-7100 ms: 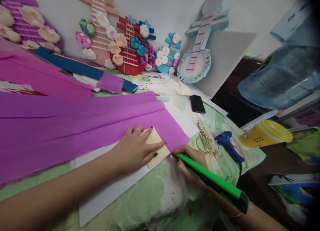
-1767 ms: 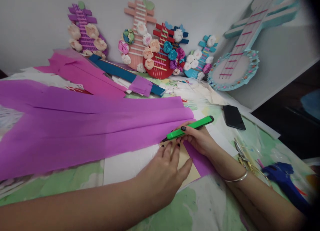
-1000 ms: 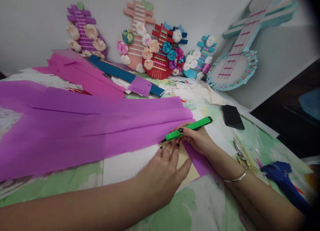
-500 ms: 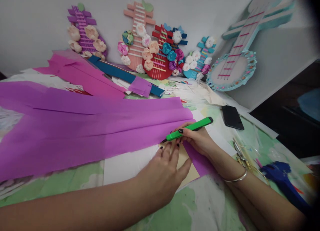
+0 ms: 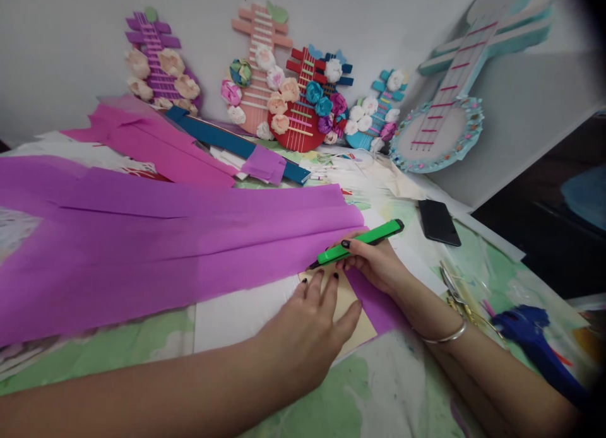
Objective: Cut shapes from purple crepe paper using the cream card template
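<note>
My right hand [image 5: 374, 261] is closed around a green utility knife [image 5: 360, 241], its dark tip pointing down-left at the upper edge of a pale yellow card [image 5: 353, 299]. With fingers spread, my left hand [image 5: 315, 324] lies flat and presses on that card. A large sheet of purple crepe paper [image 5: 189, 236] stretches from the left to the knife's tip, and a strip of purple also shows to the right of the card. Under them is a white board [image 5: 237, 308]. Whether the blade touches the paper is too small to tell.
Gold-handled scissors [image 5: 457, 290], a blue glue gun [image 5: 530, 337] and a black phone [image 5: 439, 222] lie on the right. Pink paper [image 5: 151, 138] and a dark blue strip [image 5: 222, 138] lie behind. Flower-trimmed toy guitars, among them a red one [image 5: 298, 122], lean on the wall.
My right hand and the knife have shifted very slightly, the tip a little to the right along the card's upper edge. My left hand stays in place on the card.
</note>
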`<state>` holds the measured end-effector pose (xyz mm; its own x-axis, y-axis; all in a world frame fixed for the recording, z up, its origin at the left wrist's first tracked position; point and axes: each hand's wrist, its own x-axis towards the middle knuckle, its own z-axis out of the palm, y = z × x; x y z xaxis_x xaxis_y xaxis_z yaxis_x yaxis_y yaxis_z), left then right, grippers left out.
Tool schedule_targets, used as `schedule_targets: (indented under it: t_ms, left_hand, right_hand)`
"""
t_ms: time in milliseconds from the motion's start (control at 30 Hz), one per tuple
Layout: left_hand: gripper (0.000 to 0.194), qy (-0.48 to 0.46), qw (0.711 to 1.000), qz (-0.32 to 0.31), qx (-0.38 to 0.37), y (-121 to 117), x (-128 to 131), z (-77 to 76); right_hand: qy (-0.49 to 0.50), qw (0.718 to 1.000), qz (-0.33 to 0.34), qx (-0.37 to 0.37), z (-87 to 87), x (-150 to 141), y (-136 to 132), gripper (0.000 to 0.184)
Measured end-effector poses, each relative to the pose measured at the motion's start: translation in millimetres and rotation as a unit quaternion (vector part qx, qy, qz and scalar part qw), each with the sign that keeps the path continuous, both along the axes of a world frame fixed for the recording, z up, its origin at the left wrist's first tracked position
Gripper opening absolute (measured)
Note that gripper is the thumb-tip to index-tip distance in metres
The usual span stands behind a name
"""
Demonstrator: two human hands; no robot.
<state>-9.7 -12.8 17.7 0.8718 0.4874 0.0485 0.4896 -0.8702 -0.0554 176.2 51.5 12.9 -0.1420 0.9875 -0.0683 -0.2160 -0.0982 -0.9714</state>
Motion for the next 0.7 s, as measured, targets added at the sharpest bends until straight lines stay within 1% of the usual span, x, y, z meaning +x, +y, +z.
schedule_targets:
  t_ms: [300,500,700]
  left_hand:
    - [0.062,-0.004,1.000,0.001,0.008,0.4,-0.2,-2.6]
    - [0.061,0.005,1.000,-0.002,-0.004,-0.4,-0.2,0.2]
    - [0.060,-0.004,1.000,0.001,0.002,-0.7,-0.5,-0.2]
  right_hand:
    - [-0.009,1.000,0.003,0.001,3.4,-4.8,-2.3,0.020]
    - [-0.006,1.000,0.004,0.003,3.2,-4.3,-2.7,0.020]
    - [-0.010,1.000,0.009,0.007,4.1,-2.5,-1.6,0.020]
